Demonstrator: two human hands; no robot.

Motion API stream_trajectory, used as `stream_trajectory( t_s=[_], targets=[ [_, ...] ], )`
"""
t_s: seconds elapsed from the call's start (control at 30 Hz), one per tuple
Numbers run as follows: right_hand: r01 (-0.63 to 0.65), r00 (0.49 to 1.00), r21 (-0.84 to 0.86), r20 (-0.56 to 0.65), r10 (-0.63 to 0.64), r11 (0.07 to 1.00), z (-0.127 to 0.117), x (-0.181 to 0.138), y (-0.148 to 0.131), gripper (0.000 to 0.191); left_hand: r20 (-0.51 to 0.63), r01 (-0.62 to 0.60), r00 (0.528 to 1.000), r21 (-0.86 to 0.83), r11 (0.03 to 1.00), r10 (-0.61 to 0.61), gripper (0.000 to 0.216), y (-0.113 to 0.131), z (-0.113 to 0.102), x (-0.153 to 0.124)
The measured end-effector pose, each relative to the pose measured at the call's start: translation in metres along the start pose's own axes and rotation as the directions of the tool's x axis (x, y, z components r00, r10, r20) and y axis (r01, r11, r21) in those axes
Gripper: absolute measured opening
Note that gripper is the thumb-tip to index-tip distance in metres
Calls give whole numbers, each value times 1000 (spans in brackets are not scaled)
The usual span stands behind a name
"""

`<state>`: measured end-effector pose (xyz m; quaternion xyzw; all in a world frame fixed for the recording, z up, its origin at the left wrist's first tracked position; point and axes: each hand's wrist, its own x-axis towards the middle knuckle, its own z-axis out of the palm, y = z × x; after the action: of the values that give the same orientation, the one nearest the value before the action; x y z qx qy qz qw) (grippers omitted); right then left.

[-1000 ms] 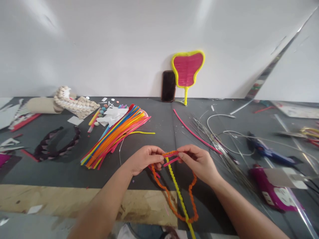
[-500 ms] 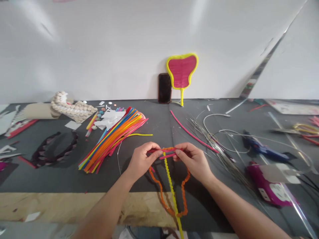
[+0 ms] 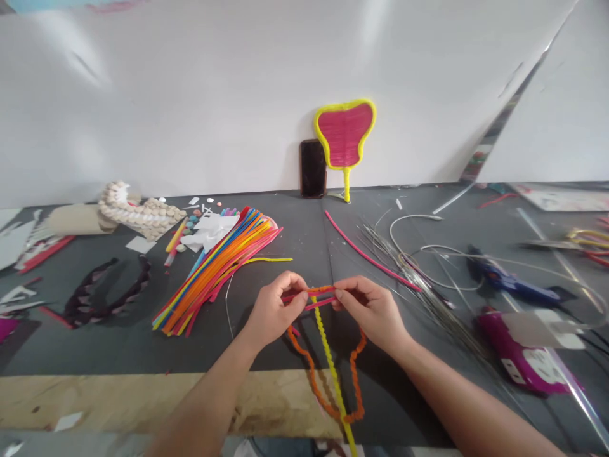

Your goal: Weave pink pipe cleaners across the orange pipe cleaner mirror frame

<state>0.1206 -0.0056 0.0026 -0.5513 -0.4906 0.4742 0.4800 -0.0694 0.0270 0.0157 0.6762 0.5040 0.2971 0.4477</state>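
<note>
Between my two hands stretches a pink pipe cleaner [image 3: 320, 304], doubled across the top of a fan-shaped frame. Orange pipe cleaner [image 3: 311, 374] wraps the frame's outline, and a twisted yellow stem [image 3: 329, 355] runs down its middle past the bottom. My left hand [image 3: 280, 304] pinches the pink pipe cleaner and the frame's top left between thumb and fingers. Opposite it, my right hand [image 3: 368, 309] pinches the same pieces at the top right. The fingers cover the frame's upper corners. A finished pink fan with yellow edging [image 3: 345, 134] leans upright against the wall.
A bundle of coloured pipe cleaners [image 3: 221, 273] lies left of my hands, near a dark headband [image 3: 107, 292]. Right are a loose pink pipe cleaner [image 3: 371, 254], thin wires [image 3: 428, 292], a blue glue gun [image 3: 516, 285] and scissors [image 3: 571, 242]. A phone [image 3: 313, 168] stands by the fan.
The view has shifted slightly. My hands keep their pinch on the frame's top, and the pink strand's loose lower end at the left has swung slightly downward.
</note>
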Motion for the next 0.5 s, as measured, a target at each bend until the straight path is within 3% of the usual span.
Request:
stream_trajectory(
  t_s=[0.13,0.27,0.5],
  targets=[
    [32,998,-44,48,-30,999,2,-3,0,17,50,58,997,18,998,-59,26,3,-1,0],
    [40,994,-78,105,-31,996,2,-2,5,19,40,29,999,59,998,-31,19,5,-1,0],
    [174,979,-337,163,-124,925,-3,1,3,23,93,83,992,1,997,-82,17,10,1,-1]
  ],
)
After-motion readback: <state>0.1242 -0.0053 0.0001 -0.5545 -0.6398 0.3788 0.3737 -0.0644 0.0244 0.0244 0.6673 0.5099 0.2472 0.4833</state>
